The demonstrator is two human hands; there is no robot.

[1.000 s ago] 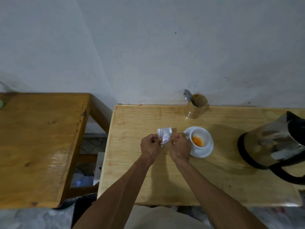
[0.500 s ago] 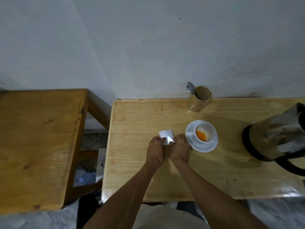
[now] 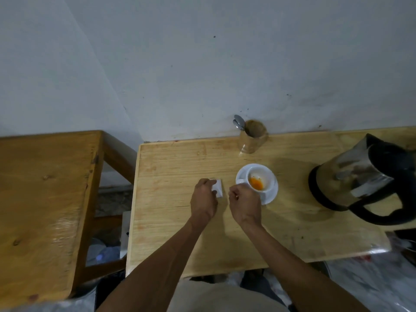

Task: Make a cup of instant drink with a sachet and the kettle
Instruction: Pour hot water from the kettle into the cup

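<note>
A white cup with orange powder in its bottom sits on a white saucer on the light wooden table. My left hand pinches a small white sachet, folded, low over the table just left of the cup. My right hand hovers beside the saucer's near edge with its fingers curled in and nothing visible in them; it is apart from the sachet. The steel and black kettle stands at the table's right end.
A wooden holder with a metal spoon in it stands against the wall behind the cup. A darker wooden table is on the left, with a gap and clutter on the floor between the two tables.
Both hands held the sachet together before. Now my right hand has let go and moved right toward the saucer, while my left keeps the sachet, lower over the table.
</note>
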